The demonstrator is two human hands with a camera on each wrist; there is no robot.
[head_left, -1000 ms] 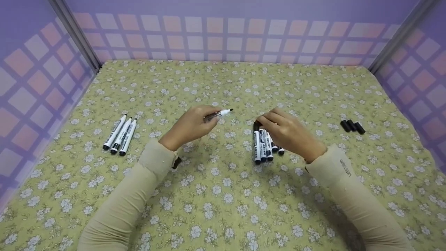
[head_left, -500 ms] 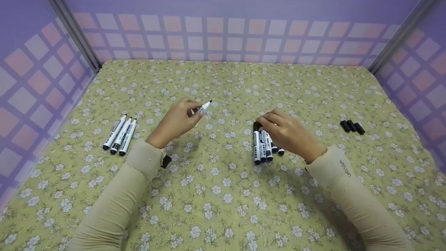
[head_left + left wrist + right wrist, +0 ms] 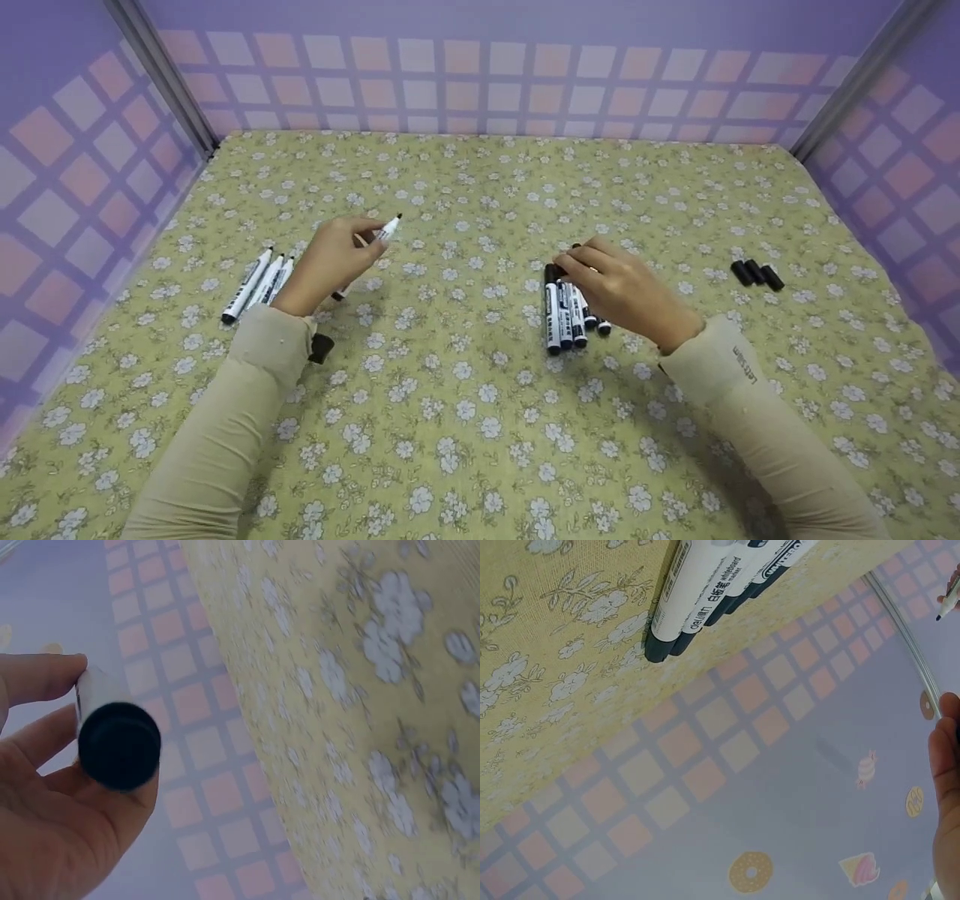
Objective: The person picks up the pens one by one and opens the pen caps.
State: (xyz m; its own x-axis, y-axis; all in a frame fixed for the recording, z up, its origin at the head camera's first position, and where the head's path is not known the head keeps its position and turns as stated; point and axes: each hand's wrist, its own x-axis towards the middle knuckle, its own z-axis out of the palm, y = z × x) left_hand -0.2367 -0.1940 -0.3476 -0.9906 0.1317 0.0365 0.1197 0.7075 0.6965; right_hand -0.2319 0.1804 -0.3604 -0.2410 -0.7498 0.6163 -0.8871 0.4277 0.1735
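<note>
My left hand [image 3: 337, 255] pinches an uncapped whiteboard marker [image 3: 388, 229], its black tip pointing up and away. In the left wrist view, the dark rear end of this marker [image 3: 120, 746] faces the camera. Three uncapped markers [image 3: 247, 289] lie side by side at the left, partly hidden by that hand and wrist. My right hand [image 3: 619, 289] is held over a row of capped markers [image 3: 553, 315]; its fingertips pinch a small black marker cap [image 3: 576, 246], mostly hidden. The right wrist view shows the ends of the row's markers [image 3: 682, 600].
Three loose black caps [image 3: 757, 274] lie on the right side of the table. A yellow floral cloth [image 3: 480, 420] covers the tabletop. Purple checkered walls [image 3: 480, 75] stand behind it and at both sides.
My left hand has moved left, away from the right hand, carrying the uncapped marker toward the left group. The right hand has stayed in place over the capped markers.
</note>
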